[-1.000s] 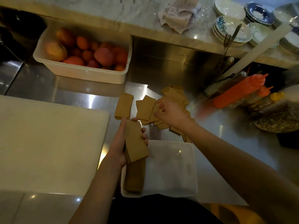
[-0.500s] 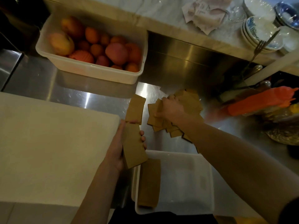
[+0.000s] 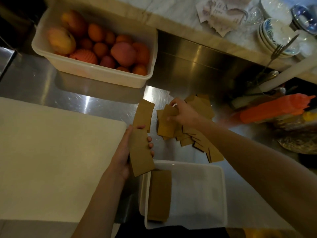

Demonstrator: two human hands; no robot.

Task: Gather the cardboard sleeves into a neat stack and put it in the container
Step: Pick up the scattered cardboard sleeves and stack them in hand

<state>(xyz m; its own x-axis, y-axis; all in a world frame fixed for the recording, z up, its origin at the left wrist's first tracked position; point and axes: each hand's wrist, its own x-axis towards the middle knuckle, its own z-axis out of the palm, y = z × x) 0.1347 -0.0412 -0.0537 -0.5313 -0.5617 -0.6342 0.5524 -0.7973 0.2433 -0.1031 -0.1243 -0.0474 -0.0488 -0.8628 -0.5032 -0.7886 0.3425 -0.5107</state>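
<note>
Flat brown cardboard sleeves lie in a loose pile (image 3: pixel 197 134) on the steel counter. My left hand (image 3: pixel 122 152) grips a small stack of sleeves (image 3: pixel 139 152) just above the near-left corner of the white plastic container (image 3: pixel 205 194). A stack of sleeves (image 3: pixel 159 194) rests inside that container along its left side. One more sleeve (image 3: pixel 143 114) lies alone on the counter, just beyond my left hand. My right hand (image 3: pixel 183 114) is on the pile, fingers pinching a sleeve (image 3: pixel 167 124) at its left edge.
A white cutting board (image 3: pixel 51 160) fills the left. A white tub of oranges and apples (image 3: pixel 96 47) stands at the back. Orange squeeze bottles (image 3: pixel 274 109) and a foil-covered dish lie right. Plates, a fork and glasses sit on the marble ledge behind.
The camera view shifted, so everything appears lower and to the right. My right hand has closed on a sleeve at the pile's left edge. My left hand keeps its stack.
</note>
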